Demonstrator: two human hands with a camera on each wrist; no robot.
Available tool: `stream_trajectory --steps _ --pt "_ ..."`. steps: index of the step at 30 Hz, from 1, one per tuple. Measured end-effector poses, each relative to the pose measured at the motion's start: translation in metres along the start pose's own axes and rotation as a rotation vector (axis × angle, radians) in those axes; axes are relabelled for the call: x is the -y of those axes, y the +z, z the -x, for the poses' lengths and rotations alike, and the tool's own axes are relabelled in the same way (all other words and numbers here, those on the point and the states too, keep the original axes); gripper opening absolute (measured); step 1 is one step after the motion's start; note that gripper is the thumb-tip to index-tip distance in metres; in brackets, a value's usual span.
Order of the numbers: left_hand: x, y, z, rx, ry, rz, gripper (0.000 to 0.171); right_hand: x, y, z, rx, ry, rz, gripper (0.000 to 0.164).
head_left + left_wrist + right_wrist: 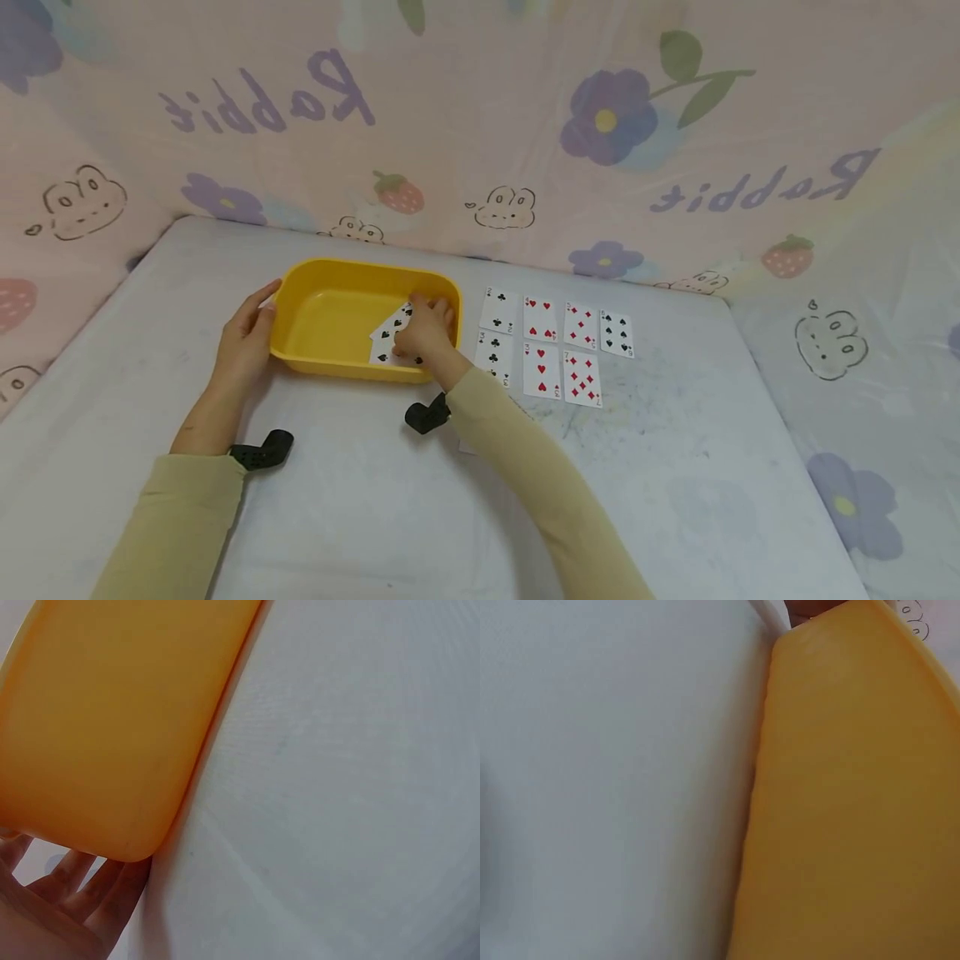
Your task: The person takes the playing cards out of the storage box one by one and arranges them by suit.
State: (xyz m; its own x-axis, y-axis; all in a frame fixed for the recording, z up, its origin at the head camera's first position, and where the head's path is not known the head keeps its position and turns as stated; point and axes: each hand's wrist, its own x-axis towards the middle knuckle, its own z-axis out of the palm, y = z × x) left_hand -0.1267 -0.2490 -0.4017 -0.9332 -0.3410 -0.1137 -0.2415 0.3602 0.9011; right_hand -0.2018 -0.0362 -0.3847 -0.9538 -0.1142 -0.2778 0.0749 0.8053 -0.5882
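Observation:
A yellow rectangular plastic bin [330, 369] sits on the white-covered table. My left hand [247, 333] is at its left end, with fingers laid against the outer wall and the thumb up by the rim. In the left wrist view those fingers [112, 900] stretch along the bin's end. Inside the bin's right end, my right hand [426, 333] bends its fingers over white playing cards [384, 343] with black spades, holding them; the palm hides part of them. The right wrist view shows mostly the bin's outer side wall [855, 795], with the right hand out of sight.
Right of the bin, face-up playing cards lie in rows, among them a three of hearts [542, 371], a seven of diamonds [582, 379] and a six of spades [617, 334]. My right sleeve [540, 475] overlaps another card. A patterned cloth wall [465, 108] stands behind the table.

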Motion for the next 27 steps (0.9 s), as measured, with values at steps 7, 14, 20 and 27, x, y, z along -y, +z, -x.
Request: stream_trajectory --steps 7,14,20,27 --pt "-0.001 0.001 0.001 0.003 -0.003 0.007 0.048 0.003 -0.002 0.003 0.004 -0.008 0.071 0.087" --pt "-0.001 0.002 0.002 0.003 -0.006 0.009 0.048 0.004 -0.003 0.009 -0.043 -0.060 0.029 0.073" --pt "-0.001 0.002 0.002 0.005 -0.011 0.013 0.048 0.001 -0.001 0.004 -0.058 -0.081 -0.046 0.064" --pt "-0.002 0.002 0.001 0.003 -0.013 0.011 0.048 -0.004 -0.003 -0.001 -0.072 -0.106 -0.314 0.066"
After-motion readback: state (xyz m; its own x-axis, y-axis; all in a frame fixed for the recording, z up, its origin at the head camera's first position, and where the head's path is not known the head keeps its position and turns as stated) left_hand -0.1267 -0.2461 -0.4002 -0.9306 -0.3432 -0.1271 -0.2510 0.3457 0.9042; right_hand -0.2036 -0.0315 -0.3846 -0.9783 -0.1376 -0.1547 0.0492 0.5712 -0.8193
